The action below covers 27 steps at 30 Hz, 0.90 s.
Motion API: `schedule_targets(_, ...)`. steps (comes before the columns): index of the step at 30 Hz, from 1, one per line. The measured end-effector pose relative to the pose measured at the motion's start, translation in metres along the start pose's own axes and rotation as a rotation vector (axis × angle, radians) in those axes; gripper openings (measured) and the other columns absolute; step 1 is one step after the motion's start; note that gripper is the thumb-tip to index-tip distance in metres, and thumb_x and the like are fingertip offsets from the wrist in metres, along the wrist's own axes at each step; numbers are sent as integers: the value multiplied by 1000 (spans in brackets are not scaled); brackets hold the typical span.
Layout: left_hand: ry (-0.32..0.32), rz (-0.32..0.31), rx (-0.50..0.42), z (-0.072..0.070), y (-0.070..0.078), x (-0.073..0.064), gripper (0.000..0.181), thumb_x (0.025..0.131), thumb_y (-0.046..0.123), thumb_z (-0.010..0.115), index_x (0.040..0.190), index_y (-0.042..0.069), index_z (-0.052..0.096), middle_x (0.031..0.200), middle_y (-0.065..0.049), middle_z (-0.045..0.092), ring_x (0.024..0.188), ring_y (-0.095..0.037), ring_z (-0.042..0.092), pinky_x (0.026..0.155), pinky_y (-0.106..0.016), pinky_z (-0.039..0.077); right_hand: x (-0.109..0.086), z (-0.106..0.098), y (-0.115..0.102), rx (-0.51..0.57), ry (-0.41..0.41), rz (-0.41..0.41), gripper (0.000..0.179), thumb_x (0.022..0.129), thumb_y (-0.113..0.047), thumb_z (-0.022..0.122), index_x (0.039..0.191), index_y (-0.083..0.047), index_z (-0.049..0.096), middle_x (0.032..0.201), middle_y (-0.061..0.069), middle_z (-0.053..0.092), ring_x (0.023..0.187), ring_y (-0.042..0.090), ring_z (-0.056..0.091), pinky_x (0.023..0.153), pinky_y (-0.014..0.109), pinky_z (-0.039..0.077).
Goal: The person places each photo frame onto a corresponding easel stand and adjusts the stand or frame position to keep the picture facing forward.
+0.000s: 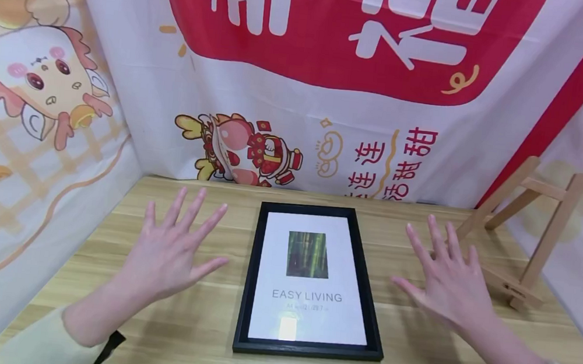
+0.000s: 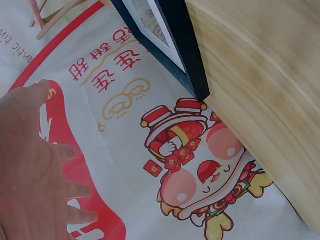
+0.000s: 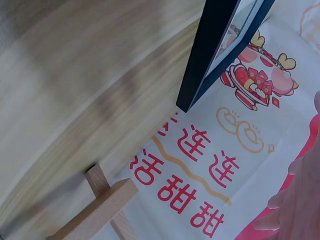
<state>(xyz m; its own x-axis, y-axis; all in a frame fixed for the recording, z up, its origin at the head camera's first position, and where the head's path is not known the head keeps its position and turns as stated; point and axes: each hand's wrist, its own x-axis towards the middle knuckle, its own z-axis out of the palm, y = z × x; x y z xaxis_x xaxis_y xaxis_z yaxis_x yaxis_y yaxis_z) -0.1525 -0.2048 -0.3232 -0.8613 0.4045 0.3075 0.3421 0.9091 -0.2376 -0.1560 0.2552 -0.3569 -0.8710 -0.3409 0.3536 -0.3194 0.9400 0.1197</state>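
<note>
A black picture frame (image 1: 249, 283) lies flat in the middle of the wooden table, its white insert printed with "EASY LIVING" and a small bamboo picture. To its left hovers my left hand (image 1: 169, 252), fingers spread and straight, touching nothing. My right hand (image 1: 453, 282) is spread the same way on the other side, between the picture frame and a small wooden easel (image 1: 549, 242). Both wrist views show the picture frame's dark edge, (image 2: 187, 55) on the left and again as a frame corner (image 3: 200, 70) on the right.
The easel stands at the table's back right. Behind the wood-grain table (image 1: 191, 348) hangs a white and red printed cloth (image 1: 288, 105), and more printed cloth covers the left (image 1: 49, 182) and right sides.
</note>
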Motion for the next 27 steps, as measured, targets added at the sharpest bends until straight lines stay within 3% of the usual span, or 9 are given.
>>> schedule_targets(9,-12,-30,-11,3,-13,3,88,87,76,39,157,26,18,160,-17,8,143,-44,2,101,-78,3,11,0,-1,13,-1,-17,97,86,-66,54,158,-26,3,161,11,-11,143,45,4,100,78,16)
schedule_targets(14,-33,-62,-59,9,-17,0,88,87,75,40,157,25,18,161,-16,5,143,-46,4,100,-79,4,20,7,-3,52,-12,-36,94,87,-66,52,158,-22,8,161,14,-5,143,44,6,101,76,19)
schedule_targets(22,-126,-120,-232,33,-13,-4,91,89,75,33,157,25,0,160,-18,1,141,-49,9,100,-78,3,31,23,-13,188,-80,-25,99,88,-65,53,158,-20,1,160,18,7,140,46,18,98,76,25)
schedule_targets(27,-131,-135,-348,49,-7,-5,93,90,74,36,157,23,-4,160,-16,2,142,-46,10,103,-75,7,33,35,-22,319,-138,4,98,89,-65,52,157,-21,-2,160,17,10,137,48,23,97,74,29)
